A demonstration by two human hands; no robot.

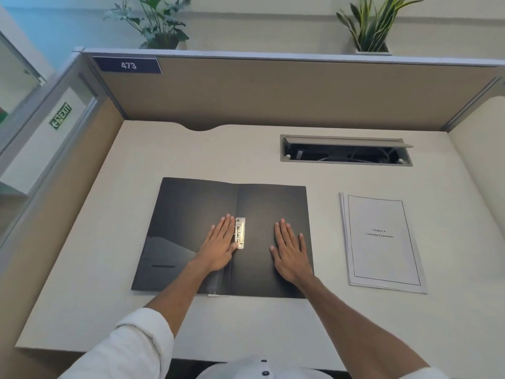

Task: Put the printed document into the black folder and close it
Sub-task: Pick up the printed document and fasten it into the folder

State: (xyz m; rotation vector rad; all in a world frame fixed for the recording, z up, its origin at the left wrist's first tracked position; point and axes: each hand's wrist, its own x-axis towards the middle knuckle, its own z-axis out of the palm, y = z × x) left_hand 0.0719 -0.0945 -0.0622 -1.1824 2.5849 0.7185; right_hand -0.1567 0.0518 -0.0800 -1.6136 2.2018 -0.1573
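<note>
Left hand (220,246) and right hand (291,251) lie flat, fingers spread, holding nothing, on the open black folder (188,214). Printed document (382,242) at three o'clock: light, floppy stack; best gripped along an edge.

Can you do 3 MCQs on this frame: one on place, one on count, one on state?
1. Where does the printed document lie?
A. On the desk, right of the black folder
B. Inside the folder
C. Under the left hand

2. How many potted plants stand behind the partition?
A. One
B. Two
C. Four

3. What state is the folder in?
A. Closed
B. Open and flat, both hands pressing on it
C. Held upright

Key: 1 A, the document rests on bare desk apart from the folder. 2 B, one plant on the left, one on the right. 3 B, the left hand lies beside the metal clip and the right hand on the right flap.
</note>
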